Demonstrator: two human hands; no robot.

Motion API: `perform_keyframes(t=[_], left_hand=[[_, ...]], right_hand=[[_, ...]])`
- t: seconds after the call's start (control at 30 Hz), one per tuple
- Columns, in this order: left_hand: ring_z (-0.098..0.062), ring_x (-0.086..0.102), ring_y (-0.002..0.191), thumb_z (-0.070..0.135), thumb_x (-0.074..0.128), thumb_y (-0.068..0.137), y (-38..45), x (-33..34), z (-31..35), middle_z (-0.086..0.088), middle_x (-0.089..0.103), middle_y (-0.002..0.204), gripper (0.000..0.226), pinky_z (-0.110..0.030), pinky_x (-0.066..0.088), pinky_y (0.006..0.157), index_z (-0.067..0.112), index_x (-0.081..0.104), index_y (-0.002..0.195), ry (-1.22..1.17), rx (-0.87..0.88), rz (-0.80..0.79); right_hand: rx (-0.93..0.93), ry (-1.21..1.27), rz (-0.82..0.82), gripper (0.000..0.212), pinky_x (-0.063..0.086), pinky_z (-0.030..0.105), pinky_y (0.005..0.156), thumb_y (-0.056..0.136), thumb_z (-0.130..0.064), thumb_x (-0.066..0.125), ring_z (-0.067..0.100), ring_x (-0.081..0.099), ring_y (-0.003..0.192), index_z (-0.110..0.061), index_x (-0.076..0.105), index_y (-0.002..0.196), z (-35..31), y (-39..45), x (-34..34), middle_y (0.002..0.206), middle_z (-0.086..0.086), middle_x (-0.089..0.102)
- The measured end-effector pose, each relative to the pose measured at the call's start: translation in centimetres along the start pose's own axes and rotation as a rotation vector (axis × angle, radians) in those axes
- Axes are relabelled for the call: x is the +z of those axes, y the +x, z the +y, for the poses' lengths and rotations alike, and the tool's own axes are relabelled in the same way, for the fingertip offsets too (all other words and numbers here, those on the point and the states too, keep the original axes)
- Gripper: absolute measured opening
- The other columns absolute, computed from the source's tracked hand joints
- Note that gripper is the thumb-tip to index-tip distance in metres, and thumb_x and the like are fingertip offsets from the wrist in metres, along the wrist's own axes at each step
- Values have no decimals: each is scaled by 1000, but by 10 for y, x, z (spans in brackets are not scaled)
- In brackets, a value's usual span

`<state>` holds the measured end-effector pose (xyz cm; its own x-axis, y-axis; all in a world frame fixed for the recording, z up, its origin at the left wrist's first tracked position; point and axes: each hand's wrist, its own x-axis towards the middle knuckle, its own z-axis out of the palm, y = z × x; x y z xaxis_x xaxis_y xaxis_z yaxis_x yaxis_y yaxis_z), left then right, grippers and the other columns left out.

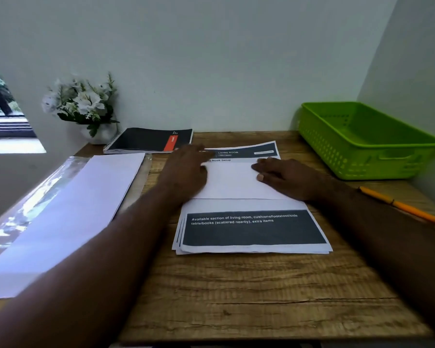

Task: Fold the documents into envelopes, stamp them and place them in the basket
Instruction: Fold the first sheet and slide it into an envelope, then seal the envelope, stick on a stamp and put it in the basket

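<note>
A stack of printed documents lies in the middle of the wooden table. The top sheet is folded over, its blank white back facing up. My left hand lies flat on the left part of that fold, fingers stretched toward its far edge. My right hand presses flat on the right part of the fold. A pile of white envelopes lies on clear plastic wrap at the left. The green plastic basket stands at the back right, nothing visible inside.
A black spiral notebook with an orange stripe lies at the back. White flowers in a vase stand in the back left corner. An orange pen lies at the right edge. Walls close the back and right.
</note>
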<state>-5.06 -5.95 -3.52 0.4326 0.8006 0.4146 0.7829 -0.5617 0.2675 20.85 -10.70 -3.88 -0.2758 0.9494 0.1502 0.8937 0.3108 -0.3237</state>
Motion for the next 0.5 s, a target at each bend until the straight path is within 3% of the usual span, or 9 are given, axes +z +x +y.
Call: perform_keyframes(t=[0.1, 0.17, 0.33, 0.5], left_hand=[[-25, 24, 144, 53, 37, 96, 2, 14, 8, -3, 30, 155, 53, -45, 21, 117, 35, 34, 146, 24, 18, -266], [-25, 10, 148, 67, 20, 93, 2, 20, 9, 3, 11, 161, 59, -51, 11, 117, 47, 15, 148, 163, -17, -411], [-26, -2, 148, 81, 7, 80, 4, 18, 13, 9, -4, 161, 66, -56, 0, 115, 60, -3, 142, 221, -44, -490], [-27, -7, 148, 85, 7, 76, 5, 19, 12, 12, -8, 160, 67, -63, -1, 113, 64, -4, 139, 232, -65, -519]], right_hand=[[29, -135, -79, 47, 15, 28, 116, 100, -41, 36, 15, 22, 144, -26, 37, 145, -7, 2, -2, 156, 0, 27], [64, -155, -102, 54, 13, 34, 118, 97, -51, 33, 17, 17, 146, -29, 31, 147, -15, 2, -1, 158, -2, 22], [143, -245, -197, 71, 3, 46, 116, 87, -72, 22, 14, 2, 148, -42, 8, 149, -23, 3, 6, 160, -11, 2], [140, -323, -255, 85, 2, 50, 118, 72, -81, 6, 17, -3, 148, -45, -3, 148, -17, 8, 8, 159, -12, -7]])
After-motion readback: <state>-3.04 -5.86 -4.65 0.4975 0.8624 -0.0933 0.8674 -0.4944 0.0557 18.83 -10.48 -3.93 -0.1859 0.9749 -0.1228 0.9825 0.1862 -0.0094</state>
